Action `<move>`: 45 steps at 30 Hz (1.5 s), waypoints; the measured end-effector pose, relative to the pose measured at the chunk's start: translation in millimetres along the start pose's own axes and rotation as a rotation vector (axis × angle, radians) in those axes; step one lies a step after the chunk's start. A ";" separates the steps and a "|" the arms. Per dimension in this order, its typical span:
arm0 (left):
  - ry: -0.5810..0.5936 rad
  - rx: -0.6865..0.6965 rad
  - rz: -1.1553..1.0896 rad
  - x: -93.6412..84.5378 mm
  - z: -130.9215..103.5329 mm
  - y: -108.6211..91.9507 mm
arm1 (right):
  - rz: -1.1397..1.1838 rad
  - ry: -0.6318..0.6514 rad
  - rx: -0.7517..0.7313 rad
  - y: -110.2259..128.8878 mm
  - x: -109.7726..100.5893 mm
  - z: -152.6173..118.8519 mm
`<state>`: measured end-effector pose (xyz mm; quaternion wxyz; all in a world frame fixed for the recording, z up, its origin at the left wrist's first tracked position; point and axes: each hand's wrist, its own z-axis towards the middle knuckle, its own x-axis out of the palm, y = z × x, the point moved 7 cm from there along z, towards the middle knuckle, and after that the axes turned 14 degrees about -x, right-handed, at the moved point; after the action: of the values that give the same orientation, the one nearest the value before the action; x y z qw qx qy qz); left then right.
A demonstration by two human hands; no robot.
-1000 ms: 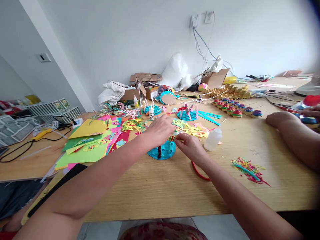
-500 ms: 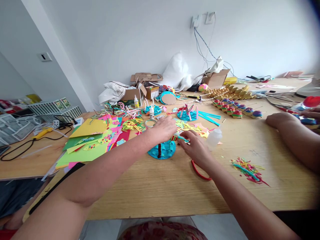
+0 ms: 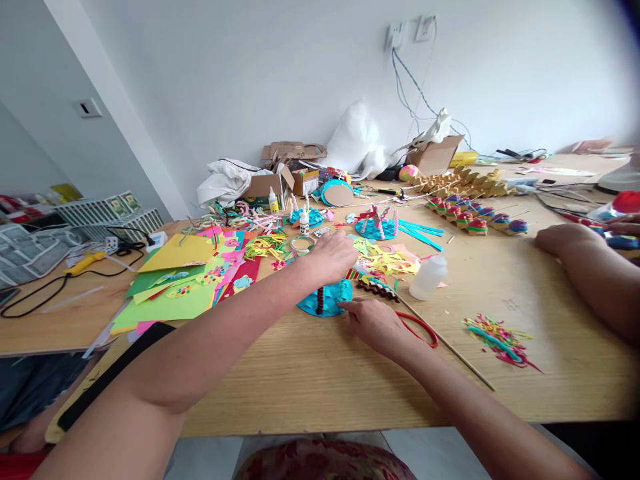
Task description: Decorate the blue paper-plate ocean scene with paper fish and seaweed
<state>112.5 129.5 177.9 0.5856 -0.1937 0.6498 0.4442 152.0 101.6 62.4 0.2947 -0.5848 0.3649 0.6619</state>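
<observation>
A round blue craft base (image 3: 327, 300) with a dark brown twisted post lies on the table between my hands. Over its far edge is my left hand (image 3: 334, 257), its fingers hidden from view, so what it holds cannot be made out. At the base's right edge my right hand (image 3: 373, 320) touches the blue surface with its index finger stretched out. A brown twisted strip (image 3: 379, 289) and a thin wooden stick (image 3: 450, 348) lie beyond and to the right of that hand, near a red loop (image 3: 429, 331).
Coloured paper sheets (image 3: 185, 293) lie at the left. A translucent bottle (image 3: 429, 277) stands right of centre, with a pile of coloured scraps (image 3: 500, 340) farther right. Another person's arm (image 3: 585, 267) rests at the right edge. Painted carton pieces (image 3: 473, 217) lie behind.
My right hand has moved left and nearer to the blue base, letting go of the blue-green piece it held. The stick, red loop and brown strip show more fully.
</observation>
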 end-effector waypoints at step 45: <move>0.032 -0.017 -0.094 3.5 8.3 -7.9 | -0.022 0.104 0.073 -0.5 3.4 1.3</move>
<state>122.6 132.9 172.6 0.5937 -0.2361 0.6455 0.4185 151.1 102.9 59.0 0.3036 -0.6113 0.3970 0.6137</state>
